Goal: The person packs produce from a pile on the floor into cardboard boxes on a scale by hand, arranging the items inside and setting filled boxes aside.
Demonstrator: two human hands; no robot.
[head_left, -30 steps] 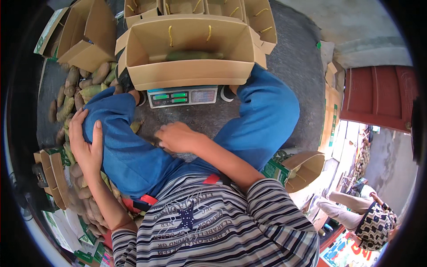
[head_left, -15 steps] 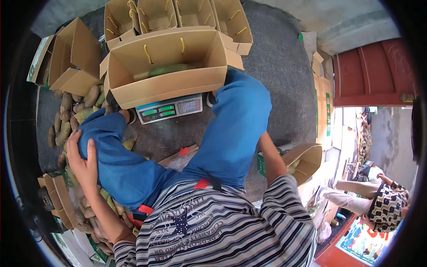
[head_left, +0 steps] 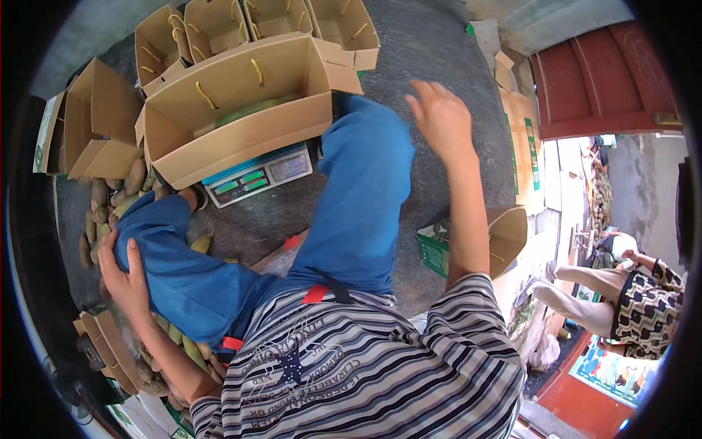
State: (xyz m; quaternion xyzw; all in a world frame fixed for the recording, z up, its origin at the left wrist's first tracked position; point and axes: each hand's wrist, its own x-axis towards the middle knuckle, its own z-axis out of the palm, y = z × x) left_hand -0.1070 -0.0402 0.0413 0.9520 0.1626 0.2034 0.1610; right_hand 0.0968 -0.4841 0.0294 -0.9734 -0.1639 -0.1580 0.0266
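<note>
My left hand rests on my left knee with its fingers stretched out and the thumb apart, holding nothing. Out over the dark floor, right of my right knee, my right hand is raised with thumb and fingers apart and nothing in it. Between my feet an open cardboard box with yellow rope handles stands on a digital scale with lit green displays. One long green piece of produce lies inside, partly hidden by the box's front wall.
Several open boxes line the back, and another box stands left. Long brown and green produce is heaped beside my left leg. A green crate and a box sit right. Another person is at far right.
My right hand has come up from beside my right thigh and reached forward over the floor. My left hand stays on the knee. The view has shifted, moving the scene left.
</note>
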